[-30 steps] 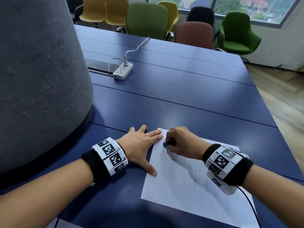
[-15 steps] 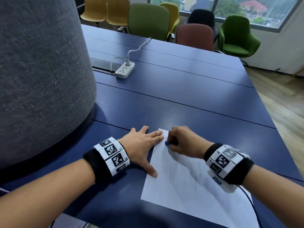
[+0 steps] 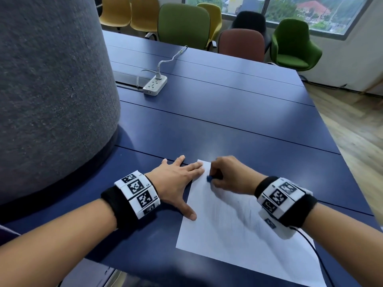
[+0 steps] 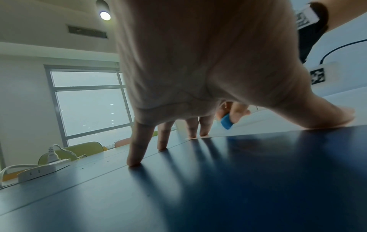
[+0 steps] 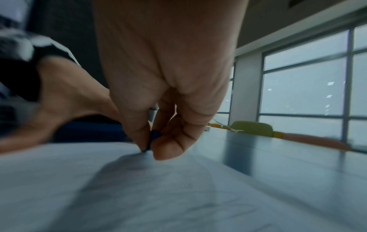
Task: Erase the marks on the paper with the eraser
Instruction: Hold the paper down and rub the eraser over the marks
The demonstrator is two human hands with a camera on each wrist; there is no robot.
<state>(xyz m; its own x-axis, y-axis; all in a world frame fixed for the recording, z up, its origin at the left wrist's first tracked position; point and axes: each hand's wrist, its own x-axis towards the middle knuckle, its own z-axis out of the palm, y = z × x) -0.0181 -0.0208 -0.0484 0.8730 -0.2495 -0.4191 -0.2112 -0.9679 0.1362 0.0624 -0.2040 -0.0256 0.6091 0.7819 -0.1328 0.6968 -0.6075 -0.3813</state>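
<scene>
A white sheet of paper (image 3: 238, 235) lies on the blue table (image 3: 228, 112), with faint grey pencil marks (image 3: 232, 212) across its middle. My right hand (image 3: 230, 175) pinches a small blue eraser (image 3: 209, 178) and presses its tip onto the paper near the far left corner. The left wrist view shows the eraser (image 4: 226, 123) between the right fingers, and in the right wrist view it (image 5: 154, 138) touches the paper (image 5: 178, 196). My left hand (image 3: 176, 181) lies flat with spread fingers, its fingertips and thumb pressing the paper's left edge.
A large grey felt-covered column (image 3: 51, 90) stands on the table at the left. A white power strip (image 3: 155, 85) with its cable lies further back. Coloured chairs (image 3: 182, 21) line the far side. The table's right edge (image 3: 335, 129) drops to a wooden floor.
The right hand with the eraser has shifted slightly over the paper's far left corner in a rubbing motion. The left hand has stayed pressed on the paper's edge.
</scene>
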